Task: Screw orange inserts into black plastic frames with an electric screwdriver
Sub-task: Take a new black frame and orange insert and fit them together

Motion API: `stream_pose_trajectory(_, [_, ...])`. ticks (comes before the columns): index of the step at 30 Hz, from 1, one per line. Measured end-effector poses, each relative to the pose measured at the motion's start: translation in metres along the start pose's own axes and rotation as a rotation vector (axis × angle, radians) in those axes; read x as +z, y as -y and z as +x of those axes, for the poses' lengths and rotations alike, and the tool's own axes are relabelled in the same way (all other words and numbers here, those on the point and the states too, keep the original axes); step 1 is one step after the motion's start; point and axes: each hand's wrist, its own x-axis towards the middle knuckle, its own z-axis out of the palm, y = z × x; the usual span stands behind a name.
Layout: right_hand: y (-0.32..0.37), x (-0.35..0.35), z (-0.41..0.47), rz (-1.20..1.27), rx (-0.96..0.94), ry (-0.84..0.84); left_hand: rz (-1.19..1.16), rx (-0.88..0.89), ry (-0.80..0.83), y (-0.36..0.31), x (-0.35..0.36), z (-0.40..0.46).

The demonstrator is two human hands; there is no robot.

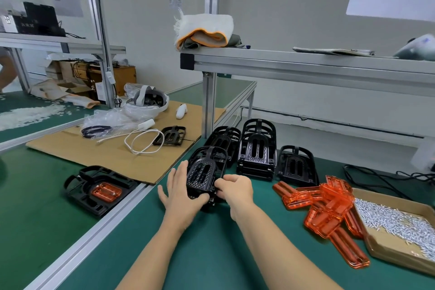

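picking up a black plastic frame with holes point(202, 173), held by left hand point(182, 192) and pinched by right hand point(235, 187), over the green table point(211, 254). next: probably adding a see-through orange plastic insert point(329, 214).

A factory assembly station is showing here: a green-matted surface point(211, 254) framed by aluminium-profile shelving point(306, 66), black plastic frames point(256, 148) stacking at centre, a cardboard tray of small white screws point(395, 221) sitting lower right.
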Motion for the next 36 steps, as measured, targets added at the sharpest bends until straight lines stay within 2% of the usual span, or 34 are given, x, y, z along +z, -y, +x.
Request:
stream_pose_trajectory(3, [0.001,-0.001,0.001,0.015,-0.005,-0.021,0.084,0.009,-0.041,-0.001,0.000,-0.001])
stream_pose_trajectory(10, [0.007,-0.005,0.000,-0.020,-0.054,-0.059,-0.022,-0.053,-0.041,-0.003,-0.001,-0.003])
stream_pose_trajectory(15, [0.011,-0.027,-0.004,-0.158,-0.162,-0.053,-0.030,-0.055,-0.062,-0.005,-0.003,-0.002])
stream_pose_trajectory(17, [0.013,-0.041,-0.008,-0.231,-0.226,-0.082,-0.215,-0.059,-0.085,-0.014,-0.006,-0.002])
stream_pose_trajectory(20, [0.015,-0.063,-0.019,-0.328,-0.303,-0.135,-0.645,-0.101,-0.029,-0.039,-0.006,-0.008])
stream_pose_trajectory(24, [0.014,-0.091,-0.035,-0.489,-0.423,-0.143,-0.802,-0.141,0.112,-0.070,0.011,-0.019])
stream_pose_trajectory(27, [0.010,-0.114,-0.049,-0.537,-0.476,-0.132,-0.877,-0.158,0.159,-0.088,0.026,-0.027])
stream_pose_trajectory(30, [0.004,-0.138,-0.064,-0.429,-0.482,-0.083,-1.035,-0.229,0.206,-0.101,0.038,-0.037])
stream_pose_trajectory(33, [-0.001,-0.159,-0.078,-0.230,-0.412,-0.046,-1.164,-0.300,0.273,-0.112,0.049,-0.052])
stream_pose_trajectory(36, [-0.006,-0.177,-0.088,0.005,-0.317,0.087,-1.220,-0.331,0.338,-0.122,0.061,-0.066])
